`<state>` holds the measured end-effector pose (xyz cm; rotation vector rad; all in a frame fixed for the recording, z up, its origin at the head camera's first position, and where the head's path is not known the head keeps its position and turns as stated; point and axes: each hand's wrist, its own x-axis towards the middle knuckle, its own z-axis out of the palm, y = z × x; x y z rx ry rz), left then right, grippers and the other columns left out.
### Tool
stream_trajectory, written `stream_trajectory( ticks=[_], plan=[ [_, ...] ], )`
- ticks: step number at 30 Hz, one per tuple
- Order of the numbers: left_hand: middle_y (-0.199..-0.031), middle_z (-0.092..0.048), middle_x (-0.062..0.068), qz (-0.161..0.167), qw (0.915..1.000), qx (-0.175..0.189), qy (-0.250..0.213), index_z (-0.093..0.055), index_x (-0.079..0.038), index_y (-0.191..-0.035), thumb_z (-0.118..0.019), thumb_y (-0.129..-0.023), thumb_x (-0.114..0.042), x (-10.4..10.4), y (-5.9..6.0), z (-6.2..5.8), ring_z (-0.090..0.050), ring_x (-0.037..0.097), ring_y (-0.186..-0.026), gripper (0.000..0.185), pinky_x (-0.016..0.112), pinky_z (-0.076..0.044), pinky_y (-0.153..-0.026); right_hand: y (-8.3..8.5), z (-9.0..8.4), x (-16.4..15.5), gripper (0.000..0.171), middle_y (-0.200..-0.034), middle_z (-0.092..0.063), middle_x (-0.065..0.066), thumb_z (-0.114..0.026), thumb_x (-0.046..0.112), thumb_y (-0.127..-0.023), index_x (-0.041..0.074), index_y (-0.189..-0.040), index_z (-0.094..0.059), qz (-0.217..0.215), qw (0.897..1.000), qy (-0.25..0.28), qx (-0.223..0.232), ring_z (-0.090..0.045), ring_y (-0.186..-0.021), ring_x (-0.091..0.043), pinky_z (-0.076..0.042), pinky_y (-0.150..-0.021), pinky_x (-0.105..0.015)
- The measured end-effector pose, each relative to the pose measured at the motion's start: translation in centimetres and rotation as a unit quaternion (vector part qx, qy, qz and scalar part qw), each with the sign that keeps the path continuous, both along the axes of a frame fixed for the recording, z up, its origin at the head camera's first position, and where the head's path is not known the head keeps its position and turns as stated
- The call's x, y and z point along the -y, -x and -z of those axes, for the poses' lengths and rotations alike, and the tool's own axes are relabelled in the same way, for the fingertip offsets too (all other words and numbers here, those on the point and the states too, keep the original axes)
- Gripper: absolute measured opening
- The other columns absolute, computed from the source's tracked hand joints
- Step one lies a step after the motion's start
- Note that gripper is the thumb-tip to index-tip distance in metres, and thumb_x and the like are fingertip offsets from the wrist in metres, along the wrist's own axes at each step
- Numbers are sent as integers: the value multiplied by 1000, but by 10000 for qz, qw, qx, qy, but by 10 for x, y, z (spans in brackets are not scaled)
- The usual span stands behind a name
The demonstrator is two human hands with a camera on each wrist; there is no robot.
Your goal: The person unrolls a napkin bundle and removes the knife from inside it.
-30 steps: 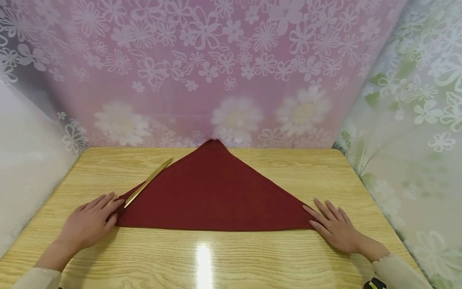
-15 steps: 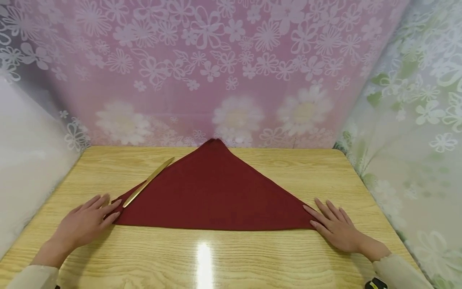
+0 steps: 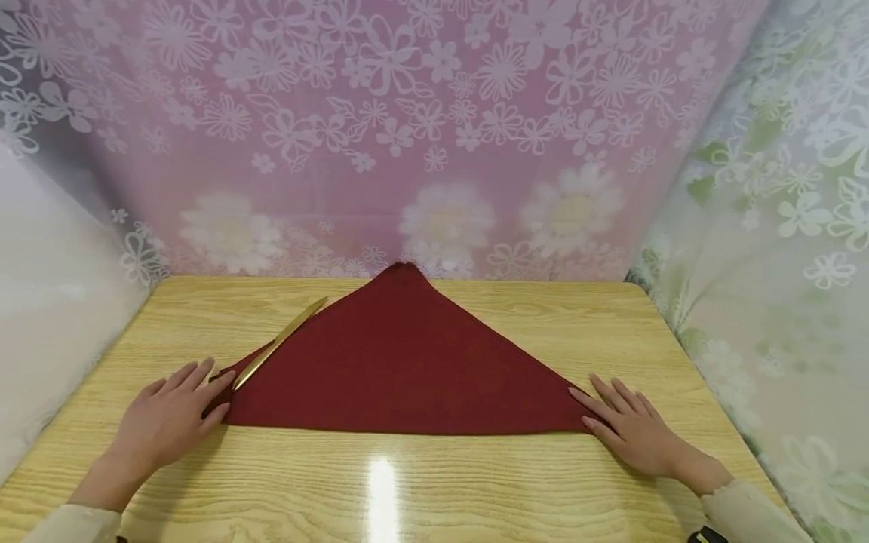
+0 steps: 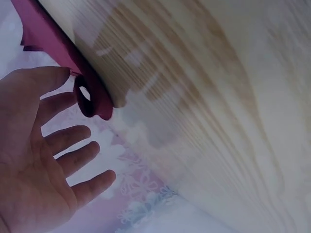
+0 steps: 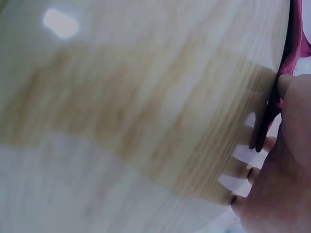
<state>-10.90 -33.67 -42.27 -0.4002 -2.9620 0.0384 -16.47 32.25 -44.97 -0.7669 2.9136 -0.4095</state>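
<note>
Both hands lie flat, fingers spread: our left hand (image 3: 166, 418) and right hand (image 3: 631, 430) touch the napkin (image 3: 400, 362) corners; bare desk (image 3: 380, 483) edge in front.

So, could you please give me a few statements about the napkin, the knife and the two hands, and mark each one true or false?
1. The dark red napkin lies folded into a triangle whose point faces away from the person. True.
2. The gold knife lies along the napkin's right edge. False: it lies along the left sloping edge.
3. The right hand lies flat with straight fingers at the napkin's right corner. True.
4. The left hand has lifted the knife off the wooden table. False: the knife lies on the napkin, and the hand lies flat by the left corner.
5. A plate stands on the napkin. False: only the knife lies on it.
</note>
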Motion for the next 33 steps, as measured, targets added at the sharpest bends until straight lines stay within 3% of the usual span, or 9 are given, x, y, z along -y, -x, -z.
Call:
stream_trajectory(
  ticks=[4, 7, 12, 17, 25, 33],
  plan=[
    [-128, -55, 23, 327, 9981, -514, -93, -69, -10, -117, -74, -78, -28, -5, 1, -1, -53, 41, -114, 43, 59, -46, -80, 1, -2, 1, 48, -151, -28, -21, -48, 34, -101, 27, -148, -39, -96, 9998, -51, -194, -23, -132, -54, -22, -93, -73],
    [-123, -59, 22, 380, 9972, -635, -84, -71, -12, -114, -77, -75, -27, -6, 1, -1, -58, 39, -107, 42, 59, -46, -79, 2, -5, 2, 47, -148, -32, -24, -51, 31, -100, 23, -145, -44, -279, 9989, 15, -369, -27, -130, -54, -25, -94, -71],
    [-121, -60, 21, 265, 9988, -413, -5, -70, -13, -116, -76, -77, -27, -6, -1, -1, -60, 38, -103, 42, 60, -44, -82, 4, -7, 1, 47, -145, -35, -27, -55, 28, -98, 17, -143, -48, -545, 9977, 109, -381, -31, -129, -53, -27, -97, -65],
    [-124, -59, 21, 95, 9998, -187, -74, -69, -12, -119, -72, -81, -26, -6, -2, -1, -58, 40, -107, 41, 58, -45, -83, 5, -8, -2, 48, -146, -33, -26, -54, 31, -99, 19, -145, -46, -527, 9984, 63, -209, -29, -130, -54, -27, -98, -66],
    [-119, -62, 20, 131, 9987, -491, -61, -70, -10, -116, -72, -79, -26, -3, -3, 1, -60, 38, -103, 40, 56, -47, -79, 5, -10, -3, 48, -147, -33, -26, -53, 32, -99, 19, -145, -46, -540, 9984, 19, -167, -28, -130, -54, -26, -98, -65],
    [-121, -61, 21, -14, 9994, -293, -156, -68, -9, -118, -70, -81, -27, 3, -3, 0, -59, 40, -105, 41, 58, -45, -80, 4, -10, -1, 48, -145, -35, -28, -55, 29, -98, 18, -144, -47, -588, 9974, 26, -418, -31, -128, -54, -29, -95, -66]
  ],
)
